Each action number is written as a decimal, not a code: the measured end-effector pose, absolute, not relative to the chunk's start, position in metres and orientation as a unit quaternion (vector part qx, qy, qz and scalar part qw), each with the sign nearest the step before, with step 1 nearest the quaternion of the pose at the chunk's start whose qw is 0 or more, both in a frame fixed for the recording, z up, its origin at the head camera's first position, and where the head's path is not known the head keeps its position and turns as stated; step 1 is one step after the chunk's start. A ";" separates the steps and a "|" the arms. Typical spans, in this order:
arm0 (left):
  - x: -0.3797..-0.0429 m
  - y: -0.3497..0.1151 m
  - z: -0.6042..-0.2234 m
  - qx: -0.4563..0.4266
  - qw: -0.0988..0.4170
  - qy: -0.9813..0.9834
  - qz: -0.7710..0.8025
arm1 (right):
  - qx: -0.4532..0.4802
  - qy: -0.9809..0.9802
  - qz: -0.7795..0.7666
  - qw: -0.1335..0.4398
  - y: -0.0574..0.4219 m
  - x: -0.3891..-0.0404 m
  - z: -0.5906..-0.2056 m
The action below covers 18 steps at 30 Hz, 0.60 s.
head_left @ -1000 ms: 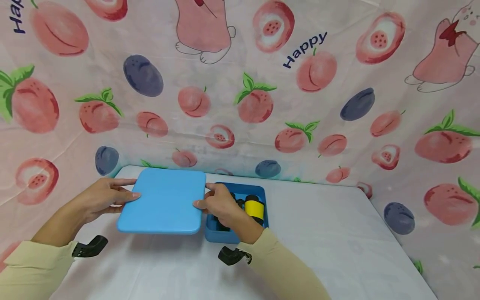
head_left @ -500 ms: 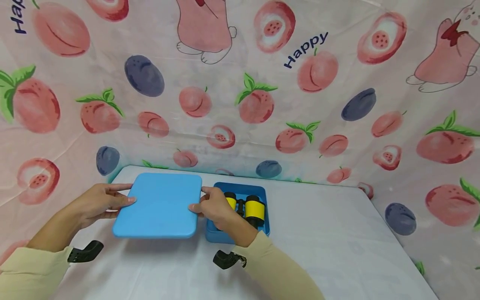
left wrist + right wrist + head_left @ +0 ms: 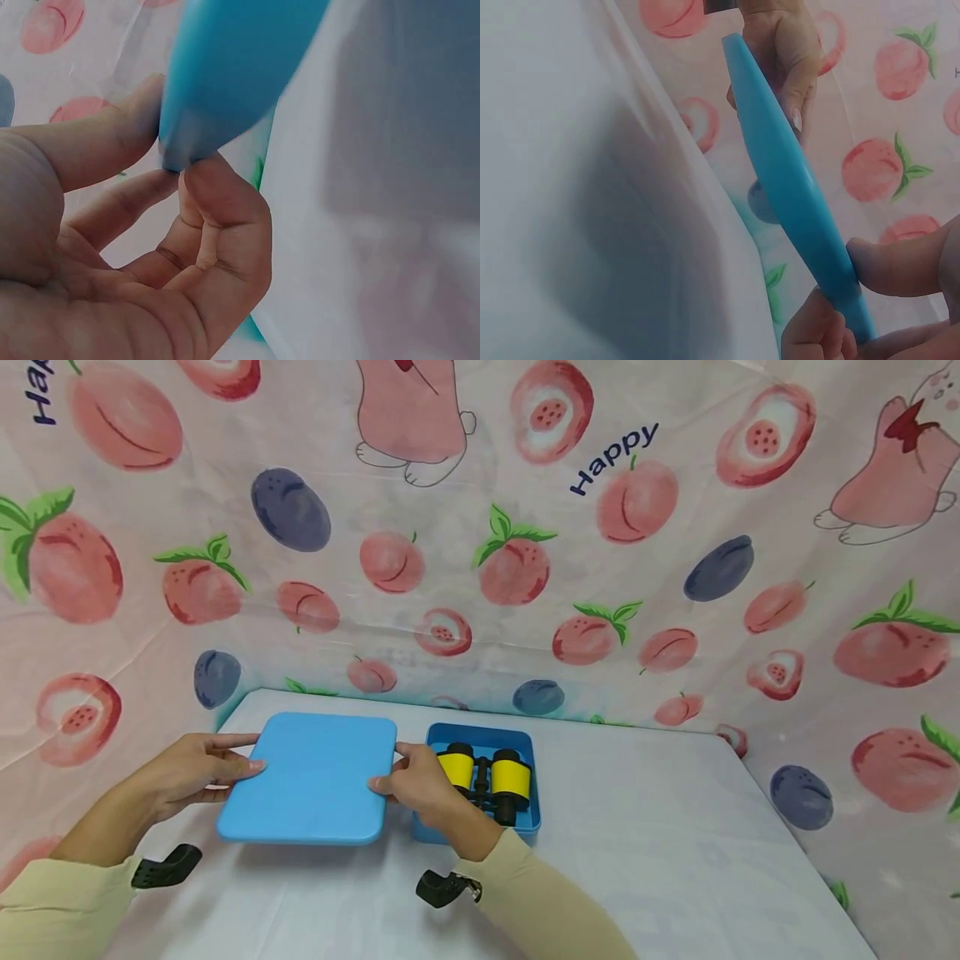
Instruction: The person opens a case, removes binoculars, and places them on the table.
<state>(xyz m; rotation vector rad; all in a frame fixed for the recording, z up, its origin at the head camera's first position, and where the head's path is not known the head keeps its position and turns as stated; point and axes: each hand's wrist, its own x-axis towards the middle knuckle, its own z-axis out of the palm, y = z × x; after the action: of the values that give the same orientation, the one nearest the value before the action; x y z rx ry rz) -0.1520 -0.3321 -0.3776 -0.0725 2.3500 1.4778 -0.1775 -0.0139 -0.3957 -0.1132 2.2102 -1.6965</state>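
Note:
Both hands hold a flat blue lid (image 3: 311, 779) with rounded corners, level above the table, its shadow falling on the cloth below. My left hand (image 3: 191, 772) pinches its left edge, thumb on top and fingers beneath. At the opposite edge my right hand (image 3: 420, 781) pinches it the same way. In the right wrist view the lid (image 3: 791, 180) shows edge-on, well off the tabletop. Just right of that hand stands an uncovered blue box (image 3: 534, 752) holding black and yellow binoculars (image 3: 510, 774). The right hand and forearm cover the box's lower left corner.
A white cloth covers the table (image 3: 660, 843), which stretches away to the right of the box. Behind it hangs a fruit-print curtain (image 3: 465, 510), meeting the table's back edge. A black wrist mount (image 3: 167, 867) sticks out from the left sleeve.
Both hands have carried the lid left and a little toward me, away from the box. More of the binoculars now shows. The box has stayed in place.

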 end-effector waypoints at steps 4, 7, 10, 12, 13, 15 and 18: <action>-0.151 -0.335 -0.383 -0.031 0.181 0.830 0.527 | -0.033 0.781 -0.600 0.171 -0.018 -0.176 -0.399; -0.150 -0.338 -0.388 -0.034 0.179 0.829 0.529 | -0.026 0.779 -0.604 0.167 -0.022 -0.174 -0.401; -0.150 -0.342 -0.394 -0.035 0.179 0.827 0.532 | -0.018 0.776 -0.608 0.168 -0.025 -0.172 -0.404; -0.151 -0.344 -0.397 -0.036 0.181 0.824 0.536 | -0.015 0.773 -0.612 0.168 -0.027 -0.171 -0.406; -0.151 -0.345 -0.398 -0.037 0.182 0.822 0.538 | -0.012 0.772 -0.613 0.168 -0.028 -0.170 -0.407; -0.151 -0.347 -0.401 -0.039 0.186 0.818 0.543 | -0.008 0.769 -0.617 0.167 -0.030 -0.169 -0.409; -0.151 -0.350 -0.405 -0.042 0.189 0.814 0.547 | -0.006 0.767 -0.620 0.165 -0.033 -0.169 -0.411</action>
<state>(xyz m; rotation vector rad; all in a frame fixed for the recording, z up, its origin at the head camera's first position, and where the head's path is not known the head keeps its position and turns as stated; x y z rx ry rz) -0.1505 -0.3502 -0.4045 -0.1184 2.2907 1.5385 -0.1687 -0.0326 -0.4114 -0.0185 2.1849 -1.7681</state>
